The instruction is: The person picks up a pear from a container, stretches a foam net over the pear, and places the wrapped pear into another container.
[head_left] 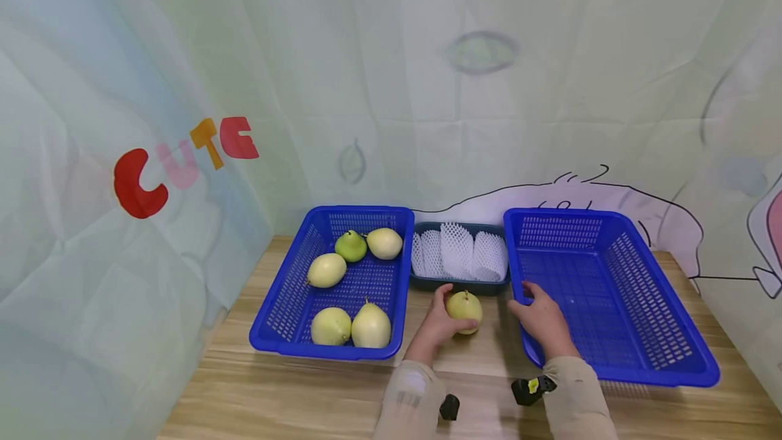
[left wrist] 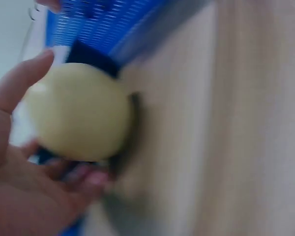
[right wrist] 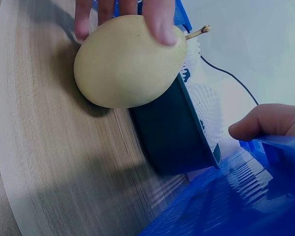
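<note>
A pale yellow pear point(head_left: 465, 312) is upright on or just over the wooden table, its stem up. My left hand point(head_left: 441, 320) holds it from the left, thumb on the near side and fingers on the far side. The left wrist view shows the pear point(left wrist: 79, 112) blurred, cupped by the left hand point(left wrist: 34, 162). My right hand point(head_left: 544, 318) is at the left rim of the right blue basket point(head_left: 623, 304), thumb and forefinger apart. In the right wrist view only its thumb point(right wrist: 270, 121) shows over the basket's edge; the other fingers are hidden.
A left blue basket point(head_left: 404, 290) holds several pears, one greener point(head_left: 351, 246). Between the baskets, a dark green tray point(head_left: 458, 285) carries white foam net sleeves point(head_left: 457, 251). A printed cloth point(head_left: 391, 87) hangs behind the table point(head_left: 293, 399).
</note>
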`<state>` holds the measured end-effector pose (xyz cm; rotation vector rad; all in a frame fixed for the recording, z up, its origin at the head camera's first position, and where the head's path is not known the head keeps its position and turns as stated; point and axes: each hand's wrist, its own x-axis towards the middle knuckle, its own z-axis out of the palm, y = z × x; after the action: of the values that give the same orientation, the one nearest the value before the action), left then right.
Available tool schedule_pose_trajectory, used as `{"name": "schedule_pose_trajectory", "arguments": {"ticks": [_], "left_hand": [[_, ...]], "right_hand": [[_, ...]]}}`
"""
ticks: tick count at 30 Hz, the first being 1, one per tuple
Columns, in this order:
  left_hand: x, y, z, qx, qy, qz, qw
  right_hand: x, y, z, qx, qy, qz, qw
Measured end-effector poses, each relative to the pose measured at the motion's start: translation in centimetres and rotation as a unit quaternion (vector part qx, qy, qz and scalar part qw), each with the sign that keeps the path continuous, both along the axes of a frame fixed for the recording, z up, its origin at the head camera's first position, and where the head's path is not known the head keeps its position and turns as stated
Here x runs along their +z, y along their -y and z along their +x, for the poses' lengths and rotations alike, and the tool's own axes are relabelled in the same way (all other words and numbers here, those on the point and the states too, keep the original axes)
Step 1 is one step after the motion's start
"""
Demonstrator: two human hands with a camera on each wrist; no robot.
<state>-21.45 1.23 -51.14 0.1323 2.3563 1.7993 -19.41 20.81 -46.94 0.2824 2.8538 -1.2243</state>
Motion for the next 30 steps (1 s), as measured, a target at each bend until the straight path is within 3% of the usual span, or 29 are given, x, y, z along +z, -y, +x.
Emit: {"name": "schedule_pose_trajectory", "arguments": {"ticks": [3, 5, 7, 9, 12, 15, 21, 24, 30], "left_hand": [[3.0, 1.0, 0.4, -0.028, 0.016, -0.072, 0.9969], [5.6, 1.9, 0.6, -0.047, 0.018, -0.091, 0.9945], [7.6, 2.9, 0.6, -0.043, -0.011, -0.096, 0.9943], [8.6, 3.7, 0.5, -0.02, -0.057, -0.113, 0.9918], [8.1, 4.9, 0.4, 0.038, -0.116, -0.161, 0.9794], [6.9, 5.5, 0.3, 0.074, -0.114, -0.184, 0.9734], [4.7, 5.8, 0.1, 0.101, -0.112, -0.195, 0.9691], [4.2, 5.9, 0.1, 0.119, -0.127, -0.194, 0.9654], [3.6, 5.8, 0.0, 0.123, -0.157, -0.194, 0.9604]], "right_hand": [[0.0, 0.1, 0.0, 0.003, 0.001, 0.0, 1.0], [0.1, 0.1, 0.0, 0.005, 0.003, -0.002, 1.0], [0.1, 0.1, -0.1, 0.007, 0.004, -0.003, 1.0], [0.1, 0.0, -0.1, 0.007, 0.005, -0.004, 1.0], [0.1, 0.0, -0.1, 0.005, 0.008, -0.002, 1.0], [0.0, 0.0, -0.1, 0.004, 0.01, -0.003, 1.0], [-0.1, 0.0, 0.0, 0.009, 0.005, -0.009, 1.0], [0.0, -0.1, 0.0, 0.017, 0.002, -0.014, 1.0], [0.1, -0.7, -0.1, 0.023, 0.018, -0.02, 0.999]]}}
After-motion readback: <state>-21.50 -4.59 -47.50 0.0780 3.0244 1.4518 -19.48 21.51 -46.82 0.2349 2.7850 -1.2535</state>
